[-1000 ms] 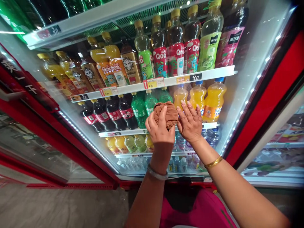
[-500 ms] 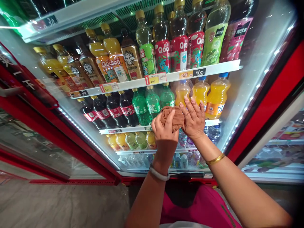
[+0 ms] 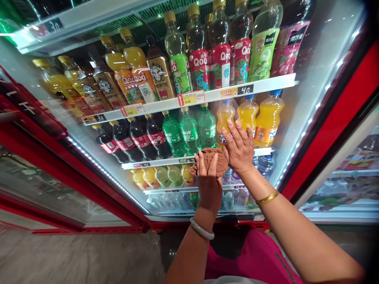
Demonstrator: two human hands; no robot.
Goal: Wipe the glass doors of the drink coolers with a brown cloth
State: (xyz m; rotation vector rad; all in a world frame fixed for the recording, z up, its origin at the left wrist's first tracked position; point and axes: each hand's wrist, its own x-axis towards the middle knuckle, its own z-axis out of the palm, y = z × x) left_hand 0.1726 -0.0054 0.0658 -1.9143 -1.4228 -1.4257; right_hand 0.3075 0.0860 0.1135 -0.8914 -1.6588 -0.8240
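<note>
My left hand (image 3: 209,177), with a pale bangle at its wrist, grips a crumpled brown cloth (image 3: 219,161) at the front edge of the bottle shelf (image 3: 166,161). The fingers lie bent over the cloth. Just beside it my right hand (image 3: 240,152), wearing a gold bangle, is stretched out with its fingers apart. It is in front of the orange soda bottles (image 3: 268,122); whether it touches them I cannot tell. Left of those stand green soda bottles (image 3: 189,132) and dark cola bottles (image 3: 134,138) with red labels.
Juice bottles (image 3: 199,65) fill the shelf above, which carries price tags (image 3: 191,98) on its front edge. Smaller yellow and green bottles (image 3: 161,176) stand below. Red frames (image 3: 322,130) border the lit cooler on both sides. Grey floor (image 3: 89,256) lies at lower left.
My left hand has moved down with the cloth, and its fingers lie flatter over it. My right hand stays almost in place. The view has shifted slightly.
</note>
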